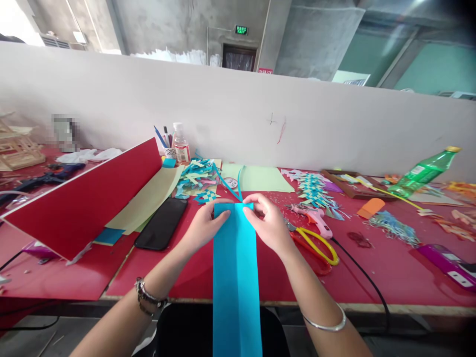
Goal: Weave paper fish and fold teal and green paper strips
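Note:
A long sheet of blue paper, creased down its middle, hangs toward me over the table's front edge. My left hand pinches its top left corner, thumb in front and fingers behind. At the top right corner my right hand grips the same sheet in a like way. Thin blue paper strips rise in a V just beyond the sheet's top edge; whether a hand holds them I cannot tell. Scissors with yellow and red handles lie to the right of my right hand, near a pink glue gun.
Left of the hands lie a black phone and a red board standing on edge. Woven paper pieces are heaped behind. A green bottle leans at right. A black cord runs over the front edge.

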A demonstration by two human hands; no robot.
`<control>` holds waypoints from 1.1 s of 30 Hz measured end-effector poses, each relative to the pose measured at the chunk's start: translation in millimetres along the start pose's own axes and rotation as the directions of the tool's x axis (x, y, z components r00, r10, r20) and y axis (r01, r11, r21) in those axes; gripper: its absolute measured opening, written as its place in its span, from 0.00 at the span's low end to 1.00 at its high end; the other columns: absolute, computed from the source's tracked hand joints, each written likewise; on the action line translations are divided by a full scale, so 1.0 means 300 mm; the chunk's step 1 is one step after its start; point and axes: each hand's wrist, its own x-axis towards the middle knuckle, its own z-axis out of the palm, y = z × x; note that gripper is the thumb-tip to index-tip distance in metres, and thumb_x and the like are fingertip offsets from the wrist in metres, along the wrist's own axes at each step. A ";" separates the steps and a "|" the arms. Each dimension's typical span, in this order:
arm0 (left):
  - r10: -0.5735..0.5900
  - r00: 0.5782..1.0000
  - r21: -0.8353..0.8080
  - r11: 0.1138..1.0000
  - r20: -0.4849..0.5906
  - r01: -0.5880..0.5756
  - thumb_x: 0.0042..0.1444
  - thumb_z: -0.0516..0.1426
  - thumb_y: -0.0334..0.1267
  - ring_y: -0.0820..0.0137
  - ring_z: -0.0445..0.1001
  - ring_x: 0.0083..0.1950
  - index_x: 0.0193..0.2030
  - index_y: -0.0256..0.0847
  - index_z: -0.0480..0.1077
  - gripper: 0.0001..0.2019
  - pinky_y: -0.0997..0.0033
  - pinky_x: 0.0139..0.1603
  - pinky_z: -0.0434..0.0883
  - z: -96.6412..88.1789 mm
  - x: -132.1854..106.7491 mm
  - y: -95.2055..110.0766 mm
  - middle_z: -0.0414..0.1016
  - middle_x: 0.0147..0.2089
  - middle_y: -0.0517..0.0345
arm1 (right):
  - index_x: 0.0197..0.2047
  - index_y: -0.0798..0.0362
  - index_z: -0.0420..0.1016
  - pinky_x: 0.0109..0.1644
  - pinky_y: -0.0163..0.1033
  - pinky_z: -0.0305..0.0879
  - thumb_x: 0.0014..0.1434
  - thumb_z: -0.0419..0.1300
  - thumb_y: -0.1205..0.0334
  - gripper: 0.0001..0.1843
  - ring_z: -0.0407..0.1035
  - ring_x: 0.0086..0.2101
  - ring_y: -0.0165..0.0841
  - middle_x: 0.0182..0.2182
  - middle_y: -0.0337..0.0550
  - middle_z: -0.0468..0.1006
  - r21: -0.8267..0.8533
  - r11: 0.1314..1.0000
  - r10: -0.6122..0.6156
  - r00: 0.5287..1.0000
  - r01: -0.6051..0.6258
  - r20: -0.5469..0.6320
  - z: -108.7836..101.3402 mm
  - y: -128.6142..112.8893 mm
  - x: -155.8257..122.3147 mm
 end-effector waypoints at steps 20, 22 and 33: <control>-0.201 0.976 -0.229 0.950 0.078 0.214 0.40 0.54 0.58 0.82 0.47 0.14 0.14 0.38 0.54 0.24 0.78 0.15 0.44 0.023 0.101 -0.055 0.49 0.13 0.68 | 0.33 0.52 0.61 0.18 0.30 0.42 0.54 0.52 0.56 0.08 0.45 0.17 0.23 0.16 0.30 0.55 0.232 0.973 0.024 0.998 -0.009 -0.059 0.041 0.076 0.050; -0.177 0.983 -0.166 0.969 0.041 0.181 0.41 0.53 0.59 0.82 0.45 0.14 0.13 0.39 0.50 0.26 0.77 0.16 0.41 0.024 0.099 -0.060 0.45 0.13 0.69 | 0.33 0.51 0.60 0.18 0.30 0.41 0.54 0.51 0.56 0.08 0.45 0.17 0.23 0.16 0.30 0.55 0.206 0.978 0.023 0.997 -0.006 -0.080 0.048 0.078 0.043; -0.134 0.990 -0.123 0.984 -0.043 0.128 0.42 0.54 0.56 0.82 0.44 0.15 0.13 0.39 0.49 0.25 0.77 0.17 0.40 0.026 0.099 -0.066 0.44 0.14 0.68 | 0.32 0.52 0.60 0.19 0.30 0.44 0.56 0.49 0.60 0.04 0.48 0.17 0.23 0.17 0.30 0.55 0.128 0.989 -0.049 0.987 0.070 -0.155 0.072 0.093 0.016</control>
